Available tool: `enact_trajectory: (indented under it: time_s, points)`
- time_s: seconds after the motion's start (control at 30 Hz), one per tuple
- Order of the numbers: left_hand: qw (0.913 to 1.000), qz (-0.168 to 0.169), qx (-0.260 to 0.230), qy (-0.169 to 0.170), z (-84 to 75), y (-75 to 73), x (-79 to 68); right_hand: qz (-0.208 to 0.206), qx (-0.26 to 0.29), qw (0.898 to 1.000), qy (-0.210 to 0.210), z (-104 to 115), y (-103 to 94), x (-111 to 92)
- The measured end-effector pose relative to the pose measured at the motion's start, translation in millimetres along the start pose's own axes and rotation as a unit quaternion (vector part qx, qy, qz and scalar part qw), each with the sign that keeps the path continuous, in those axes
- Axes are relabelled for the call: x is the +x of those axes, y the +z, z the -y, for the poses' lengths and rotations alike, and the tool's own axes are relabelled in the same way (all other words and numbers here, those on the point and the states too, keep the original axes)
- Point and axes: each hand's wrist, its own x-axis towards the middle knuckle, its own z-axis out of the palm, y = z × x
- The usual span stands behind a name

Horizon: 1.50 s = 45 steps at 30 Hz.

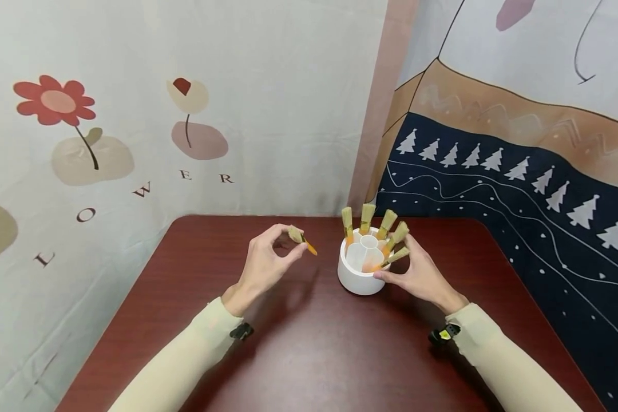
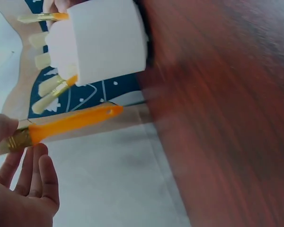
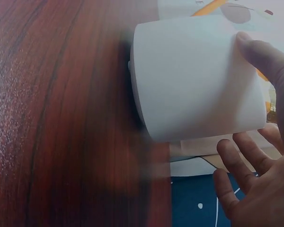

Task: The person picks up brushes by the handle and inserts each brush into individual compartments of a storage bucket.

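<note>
My left hand (image 1: 264, 262) pinches a paintbrush (image 2: 75, 124) at its metal ferrule, over the table to the left of a white round brush holder (image 1: 359, 281). The orange handle points toward the holder, apart from it, and the pale bristles lie at the fingers. On the right, my right hand (image 1: 423, 273) grips the holder by its side, the thumb (image 3: 262, 54) against the white wall near the rim. Several paintbrushes (image 1: 368, 216) stand bristles up in the holder's compartments, fanned outward around the back and right. The front and left compartments show bare white walls.
A dark red-brown table (image 1: 335, 355) lies under both hands, its back edge close behind the holder. A pale flower-print cloth (image 1: 288, 114) hangs behind it, and a dark blue cloth with white trees (image 1: 453, 189) hangs at the right.
</note>
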Motion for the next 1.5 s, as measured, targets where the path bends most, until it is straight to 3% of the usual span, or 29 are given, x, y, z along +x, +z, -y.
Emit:
enact_trajectory:
  time_s: [0.3,0.6,0.97,1.27,1.5]
  points:
    - [0.9984,-0.034,-0.044,-0.006,-14.6,8.9,4.9,0.002,-0.007,1.000,0.006,-1.1,-2.2,0.2]
    - [0.9945,-0.065,-0.069,0.044,-28.8,25.2,8.5,-0.001,-0.014,1.000,0.010,-3.1,-5.6,-1.2]
    - [0.9918,-0.083,-0.072,0.065,-38.4,31.4,8.4,-0.005,-0.009,1.000,-0.005,4.3,-1.6,5.8]
    - [0.9920,-0.059,-0.085,0.072,-41.6,39.4,6.7,-0.009,-0.016,1.000,-0.009,6.0,5.3,7.3]
    - [0.9938,-0.040,-0.079,0.066,-35.0,48.3,8.9,-0.016,-0.016,1.000,-0.002,7.8,6.9,7.1]
